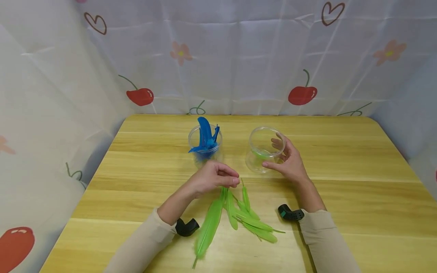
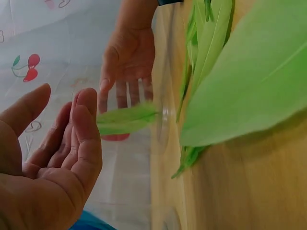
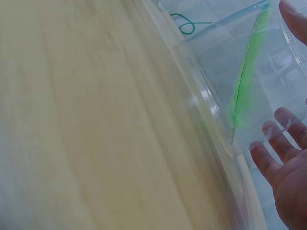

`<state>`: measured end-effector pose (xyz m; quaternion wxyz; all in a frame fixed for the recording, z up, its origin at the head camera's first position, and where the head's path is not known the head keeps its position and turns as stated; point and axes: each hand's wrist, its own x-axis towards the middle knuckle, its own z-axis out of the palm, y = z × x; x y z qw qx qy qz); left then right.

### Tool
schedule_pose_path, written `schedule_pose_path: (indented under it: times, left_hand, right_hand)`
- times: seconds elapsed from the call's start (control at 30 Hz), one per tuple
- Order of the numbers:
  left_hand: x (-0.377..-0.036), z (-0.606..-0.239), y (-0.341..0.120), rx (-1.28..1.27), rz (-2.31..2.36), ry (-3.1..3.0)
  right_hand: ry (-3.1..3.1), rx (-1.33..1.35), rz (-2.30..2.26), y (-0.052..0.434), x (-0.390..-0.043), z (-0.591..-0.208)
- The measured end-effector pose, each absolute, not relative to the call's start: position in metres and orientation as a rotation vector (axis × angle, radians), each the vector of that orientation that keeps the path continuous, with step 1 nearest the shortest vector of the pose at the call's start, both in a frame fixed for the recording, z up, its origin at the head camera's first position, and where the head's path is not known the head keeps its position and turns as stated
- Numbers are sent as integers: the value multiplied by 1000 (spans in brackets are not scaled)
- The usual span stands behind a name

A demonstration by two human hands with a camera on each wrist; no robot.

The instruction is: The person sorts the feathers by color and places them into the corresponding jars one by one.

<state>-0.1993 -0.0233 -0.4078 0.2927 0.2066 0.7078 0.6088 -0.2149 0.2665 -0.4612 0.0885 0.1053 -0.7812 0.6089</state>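
While one green feather [image 3: 247, 76] already lies inside the clear jar [image 1: 264, 149] at the centre of the head view, a loose fan of green feathers [image 1: 235, 216] is left on the wooden table [image 1: 341, 197] below it, so the sorting is judged barely begun. The jar is cupped and tilted by the right hand [image 1: 290, 161], fingers curled round its wall. The left hand [image 1: 213, 176] is held just above the fan's tips, fingers relaxed, nothing gripped. Blue feathers [image 1: 206, 138] are stood in a second jar [image 1: 205, 146] to the left.

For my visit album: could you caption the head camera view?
Left hand over green feathers, right hand tilting a clear jar; blue feathers fill another jar.
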Motion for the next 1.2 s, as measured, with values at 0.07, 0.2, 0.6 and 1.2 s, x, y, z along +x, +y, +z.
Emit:
schedule_pose_path:
  times: [0.07, 0.2, 0.6, 1.2]
  left_hand:
    - [-201, -409, -27, 544, 1609, 1882]
    - [-205, -411, -33, 517, 1574, 1885]
    - [-208, -423, -45, 501, 1395, 2037]
    - [-210, -432, -58, 595, 1000, 2127]
  right_hand:
    - [-2323, 314, 1820, 267, -215, -461]
    - [-2324, 311, 1822, 267, -214, -461]
    - [-2333, 312, 1805, 267, -214, -460]
    - [-2312, 329, 1843, 268, -216, -462]
